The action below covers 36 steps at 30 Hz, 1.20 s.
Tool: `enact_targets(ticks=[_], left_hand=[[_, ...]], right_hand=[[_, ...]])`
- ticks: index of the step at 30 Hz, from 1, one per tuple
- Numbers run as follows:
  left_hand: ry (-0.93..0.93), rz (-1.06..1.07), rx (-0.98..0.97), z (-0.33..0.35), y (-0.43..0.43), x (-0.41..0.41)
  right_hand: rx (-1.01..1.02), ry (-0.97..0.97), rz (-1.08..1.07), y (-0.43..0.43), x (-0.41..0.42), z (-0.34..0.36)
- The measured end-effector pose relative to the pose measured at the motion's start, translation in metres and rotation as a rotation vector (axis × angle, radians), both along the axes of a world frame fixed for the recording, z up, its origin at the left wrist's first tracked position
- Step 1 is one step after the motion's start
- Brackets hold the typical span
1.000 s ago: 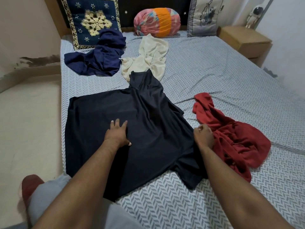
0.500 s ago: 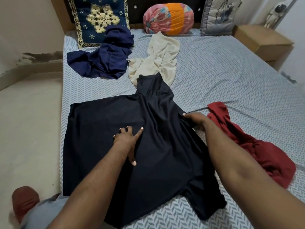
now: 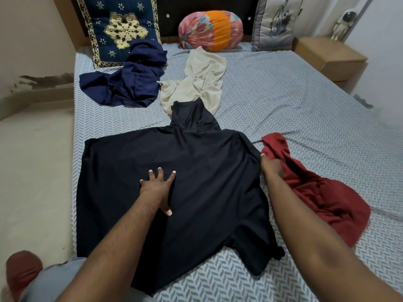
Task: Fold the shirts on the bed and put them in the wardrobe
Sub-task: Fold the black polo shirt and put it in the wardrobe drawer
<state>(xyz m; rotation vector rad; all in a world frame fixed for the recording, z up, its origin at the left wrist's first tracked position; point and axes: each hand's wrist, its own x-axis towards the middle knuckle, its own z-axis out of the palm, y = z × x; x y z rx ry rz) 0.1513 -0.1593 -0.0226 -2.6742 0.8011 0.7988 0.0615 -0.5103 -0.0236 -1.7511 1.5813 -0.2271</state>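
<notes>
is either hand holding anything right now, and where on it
The left hand presses flat on the black shirt's middle, gripping nothing. The right hand is at that shirt's right edge, beside the red shirt; its grip cannot be told.

Far left: a navy cushion (image 3: 118, 29) with a cream floral motif and patterned border, propped against the dark studded headboard (image 3: 170, 16). Beside it, centre: a round bolster (image 3: 210, 30) in pink with an orange band. Far right: a grey printed cushion (image 3: 275, 22). Right of that, a light wooden bedside cabinet (image 3: 329, 58) is noted, with a white astronaut figurine (image 3: 341, 25) standing on top. Left wall: a dark stain (image 3: 43, 80) is recorded just above the beige floor (image 3: 32, 171).
</notes>
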Motion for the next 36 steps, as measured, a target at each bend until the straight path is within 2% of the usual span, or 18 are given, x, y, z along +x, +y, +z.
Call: enact_targets(ticks=[3, 5, 8, 11, 12, 15, 19, 21, 23, 25, 28, 29, 31, 33, 36], left_hand=[[-0.047, -0.007, -0.004, -0.003, 0.003, -0.010], [-0.088, -0.014, -0.021, -0.006, 0.007, -0.019], [-0.136, 0.015, -0.060, -0.009, 0.014, -0.034], [-0.217, 0.022, -0.096, -0.006, 0.021, -0.048], [-0.238, 0.019, -0.110, -0.005, 0.022, -0.053], [-0.262, 0.008, -0.149, -0.003, 0.025, -0.072], [-0.254, -0.006, -0.211, -0.001, 0.035, -0.097], [-0.204, -0.003, -0.258, -0.001, 0.042, -0.108], [-0.149, -0.004, -0.293, -0.001, 0.049, -0.121], [-0.107, -0.021, -0.303, -0.003, 0.058, -0.134], [-0.055, -0.054, -0.298, -0.003, 0.071, -0.149], [-0.035, -0.065, -0.291, -0.002, 0.075, -0.153], [-0.005, -0.093, -0.257, 0.002, 0.085, -0.163], [0.015, -0.103, -0.186, 0.004, 0.095, -0.173], [-0.015, -0.076, -0.077, 0.004, 0.106, -0.191]], right_hand=[[0.044, 0.048, 0.226, 0.004, -0.016, -0.023], [0.016, 0.025, 0.218, 0.004, -0.028, -0.022], [0.095, -0.058, 0.147, -0.003, -0.047, -0.020], [0.233, -0.007, 0.176, -0.037, -0.065, -0.080], [0.254, -0.001, 0.226, -0.029, -0.075, -0.081], [0.240, 0.031, 0.369, 0.026, -0.100, -0.028], [0.191, -0.094, 0.244, 0.037, -0.123, -0.001], [0.320, -0.142, 0.204, 0.052, -0.137, 0.004], [0.436, -0.050, 0.260, 0.065, -0.150, 0.001], [0.360, 0.047, 0.331, 0.067, -0.159, 0.003], [0.194, -0.011, 0.324, 0.053, -0.167, -0.002], [0.218, -0.007, 0.324, 0.058, -0.174, 0.002], [0.408, -0.035, 0.335, 0.071, -0.189, 0.008], [0.472, 0.125, 0.461, 0.079, -0.204, 0.011], [0.391, 0.281, 0.543, 0.072, -0.215, 0.007]])
